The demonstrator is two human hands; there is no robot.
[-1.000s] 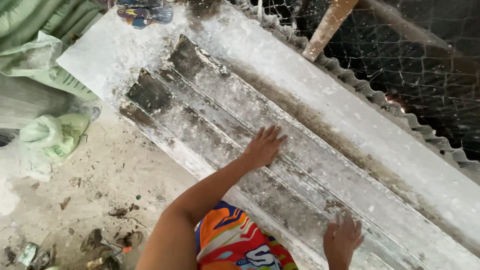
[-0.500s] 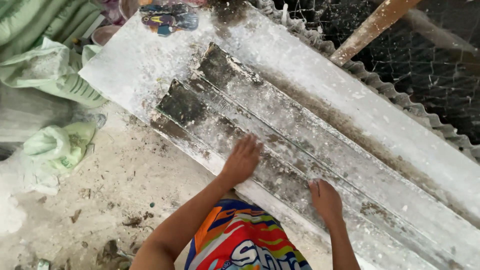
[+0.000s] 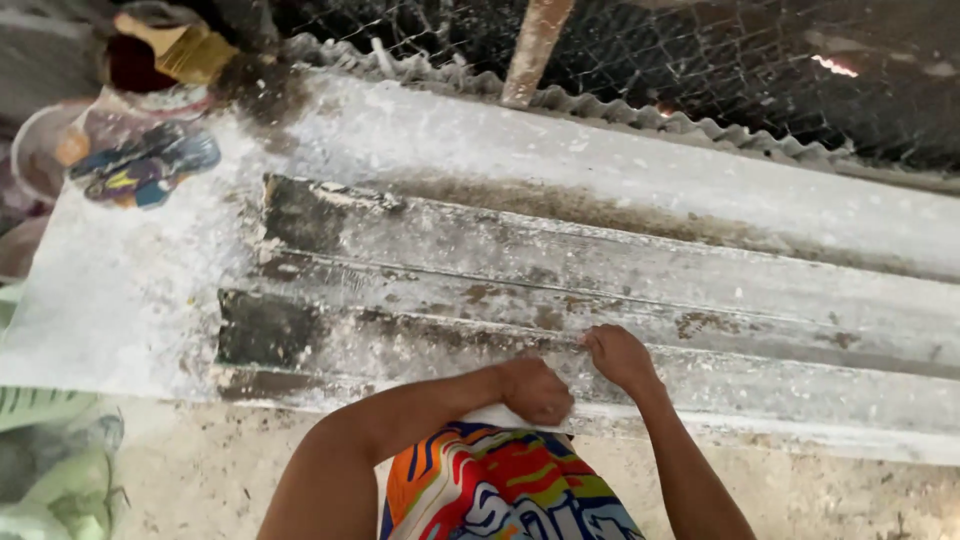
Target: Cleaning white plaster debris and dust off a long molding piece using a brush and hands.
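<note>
Head view looking straight down: both hands sit close together at about 6 o'clock, on the near edge of a long grey corrugated sheet, dusty white and ridged (image 3: pixel 600 260) that runs from 9 o'clock across to 3 o'clock. Left hand (image 3: pixel 537 390) is curled into a loose fist, and it looks like it's pinching a bit of white material at the sheet's near lip, though I can't tell exactly what. Right hand (image 3: pixel 620 357) is just beside it, fingers bent down and pressing on one of the ridges, nothing clearly gripped

As for progress, my guess is it's early to middle: the left end around 9 o'clock shows dark bare patches where the white crust is gone, but most of the grooves toward 3 o'clock are caked with white residue

Other stuff: wire mesh fence (image 3: pixel 760 70) at 12 to 2 o'clock, a colourful patterned sandal (image 3: pixel 140 165) at 10 o'clock, dirt floor (image 3: pixel 800 500) at 5 o'clock
</note>
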